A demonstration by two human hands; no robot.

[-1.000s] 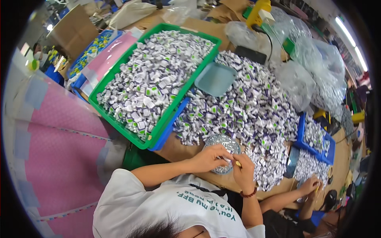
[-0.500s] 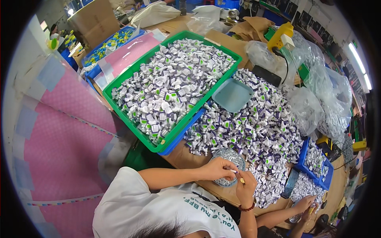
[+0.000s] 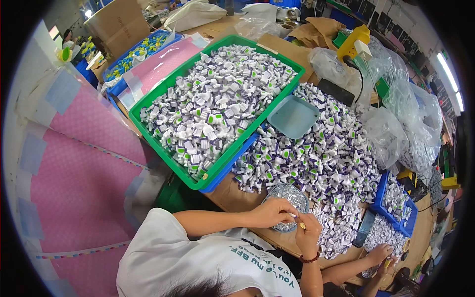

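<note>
My left hand [image 3: 273, 213] is closed in a pinch on a small white plastic piece [image 3: 293, 215], mostly hidden by the fingers. Facing it, my right hand [image 3: 308, 228] has its fingers curled together, with a small yellow thing [image 3: 302, 225] showing at them; what that is I cannot make out. A beaded bracelet circles the right wrist. Just behind and under the hands stands a round clear bowl [image 3: 292, 194] of small shiny metal pieces. Beyond it spreads a large heap of small white, purple and green plastic parts [image 3: 316, 153].
A green tray [image 3: 200, 184] full of such parts rests on a blue one at the left. A grey-blue lid-like tray [image 3: 293, 117] lies on the heap. At right are a blue bin [image 3: 408, 223], clear plastic bags [image 3: 383, 136] and a co-worker's hands [image 3: 380, 255].
My hands stay together over the bowl's near edge, with almost no change in pose. The whole view has shifted very slightly.
</note>
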